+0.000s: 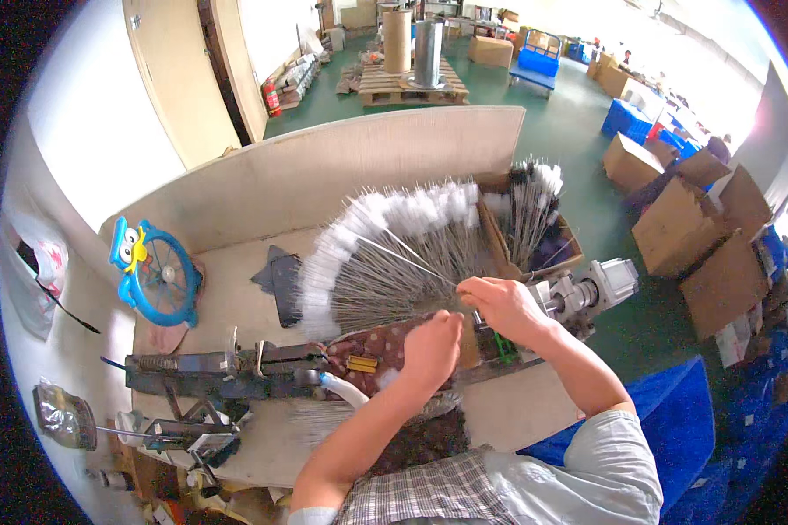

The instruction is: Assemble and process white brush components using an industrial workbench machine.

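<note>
**Two pale rods [403,257] slant up and left from the right hand [502,308]**

Nearest the body is one checked apron [420,490]. Above it is the left hand [433,350], fingers curled in; whether they enclose anything cannot be told. Just up and right of it, the right hand has thumb and fingers pressed together, apparently pinching the lower ends of the rods.

The rods lie over the worktable, long axes running from lower right to upper left and spreading slightly apart away from the grip. The right hand is the nearer of the two to them; whether their far ends carry bristles is unclear.

On the left side of the table lie one brown spotted cloth [392,343] and, on it, one yellow block [362,364]. One electric motor [611,282] sits just right of the right hand.

Beneath and beyond the rods fan white-tipped wire brushes [346,254], too dense to count. One cardboard tray [496,236] stands beside them, holding more brushes, some dark.

Farther off, two upright rolls, one brown [397,44] and one silver [428,54], stand on one wooden pallet [376,86].
</note>
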A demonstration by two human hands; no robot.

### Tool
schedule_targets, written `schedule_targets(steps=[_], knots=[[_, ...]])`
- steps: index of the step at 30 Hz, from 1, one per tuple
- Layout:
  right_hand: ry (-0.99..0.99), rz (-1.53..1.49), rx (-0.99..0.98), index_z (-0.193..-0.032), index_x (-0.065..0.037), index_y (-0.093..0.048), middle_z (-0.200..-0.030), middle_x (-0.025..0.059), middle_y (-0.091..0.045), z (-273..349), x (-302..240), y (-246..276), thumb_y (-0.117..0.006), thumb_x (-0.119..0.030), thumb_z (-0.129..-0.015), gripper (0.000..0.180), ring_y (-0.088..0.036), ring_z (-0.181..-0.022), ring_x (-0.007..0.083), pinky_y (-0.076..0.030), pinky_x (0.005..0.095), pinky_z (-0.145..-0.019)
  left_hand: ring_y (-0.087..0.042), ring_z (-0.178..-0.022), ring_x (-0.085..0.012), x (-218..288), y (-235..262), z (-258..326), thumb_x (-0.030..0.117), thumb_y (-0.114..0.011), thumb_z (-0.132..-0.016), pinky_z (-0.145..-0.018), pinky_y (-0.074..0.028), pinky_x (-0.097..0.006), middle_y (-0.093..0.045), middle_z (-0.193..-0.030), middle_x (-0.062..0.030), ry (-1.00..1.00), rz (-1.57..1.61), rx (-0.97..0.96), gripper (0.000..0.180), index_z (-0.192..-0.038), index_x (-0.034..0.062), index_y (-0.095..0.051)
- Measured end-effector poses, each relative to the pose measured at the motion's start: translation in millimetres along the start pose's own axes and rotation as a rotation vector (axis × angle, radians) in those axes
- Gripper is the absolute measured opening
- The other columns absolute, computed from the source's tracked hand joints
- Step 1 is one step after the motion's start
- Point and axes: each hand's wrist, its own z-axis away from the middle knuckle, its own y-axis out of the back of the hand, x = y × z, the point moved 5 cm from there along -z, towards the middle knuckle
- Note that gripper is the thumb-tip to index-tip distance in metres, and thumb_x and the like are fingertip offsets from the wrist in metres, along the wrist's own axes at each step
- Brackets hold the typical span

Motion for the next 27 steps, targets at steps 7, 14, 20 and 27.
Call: schedule_targets(steps=[7,14,20,27], knots=[[0.03,-0.01,-0.32,-0.08,-0.013,-0.068,-0.075,0.0088,-0.064,5.9,16.3,-11.1,-0.063,-0.027,-0.074,0.016,-0.06,-0.074,0.0294,-0.047,0.0413,-0.067,-0.06,-0.075,-0.0271,-35.1,21.7,9.2,0.02,-0.057,-0.078,-0.063,-0.049,-0.037,-0.058,-0.083,-0.0082,-0.016,-0.457,0.175,0.021,-0.096,0.0103,-0.06],[0.515,-0.198,-0.275,-0.072,-0.012,-0.067,-0.071,0.0004,-0.062,-29.8,-62.5,-67.1,-0.064,-0.025,-0.069,0.013,-0.056,-0.074,0.0212,-0.048,0.0336,-0.067,-0.062,-0.08,-0.0225,-42.6,40.4,122.1,0.021,-0.058,-0.086,-0.07,-0.049,-0.032,-0.065,-0.09,-0.0097,0.466,0.589,0.066,0.021,-0.095,0.0032,-0.064],[0.457,-0.176,-0.212,-0.066,-0.011,-0.062,-0.065,0.0017,-0.059,-46.1,-96.7,-134.0,-0.064,-0.023,-0.067,0.012,-0.053,-0.072,0.0231,-0.046,0.0348,-0.067,-0.057,-0.067,-0.0187,-127.1,-6.9,199.9,0.041,-0.048,-0.09,-0.063,-0.047,-0.034,-0.063,-0.076,-0.0068,1.127,2.003,0.37,0.041,-0.09,0.0028,-0.063],[0.436,-0.062,-0.146,-0.061,-0.011,-0.057,-0.066,0.002,-0.057,-50.2,-111.9,-152.2,-0.063,-0.019,-0.064,0.01,-0.053,-0.075,0.024,-0.046,0.0371,-0.065,-0.047,-0.06,-0.0186,-132.5,68.1,192.3,0.048,-0.046,-0.087,-0.059,-0.042,-0.037,-0.052,-0.065,-0.0034,0.844,2.095,0.681,0.042,-0.084,0.0101,-0.063]])
